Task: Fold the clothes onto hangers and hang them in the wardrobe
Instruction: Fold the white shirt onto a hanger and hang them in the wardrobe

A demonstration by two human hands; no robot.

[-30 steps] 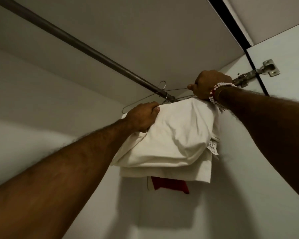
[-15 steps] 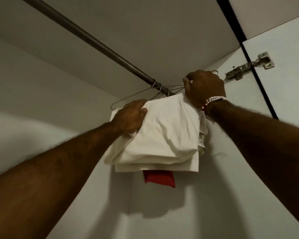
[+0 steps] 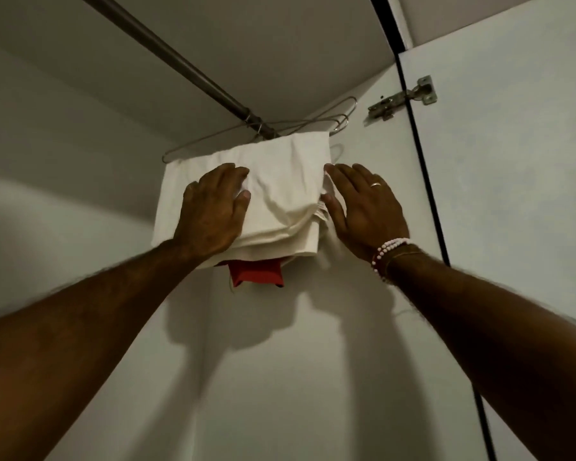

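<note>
A cream folded garment point(image 3: 280, 181) hangs over a wire hanger point(image 3: 193, 144) on the dark wardrobe rail point(image 3: 167, 51). Behind it a red garment point(image 3: 256, 274) shows below the cream hem. My left hand point(image 3: 213, 211) lies flat on the cream cloth's left front, fingers straight. My right hand point(image 3: 363, 207) is flat with straight fingers at the cloth's right edge, fingertips touching it. More wire hanger ends point(image 3: 343, 114) stick out to the right of the rail's end.
The wardrobe's white side wall point(image 3: 313, 377) is right behind the clothes, and its top panel point(image 3: 280, 44) is just above the rail. The open door point(image 3: 512, 194) with a metal hinge point(image 3: 403, 98) stands at the right.
Both hands have let go of the hanger and the cloth top and moved down. They now lie flat on the hung cream garment. The view has tilted.
</note>
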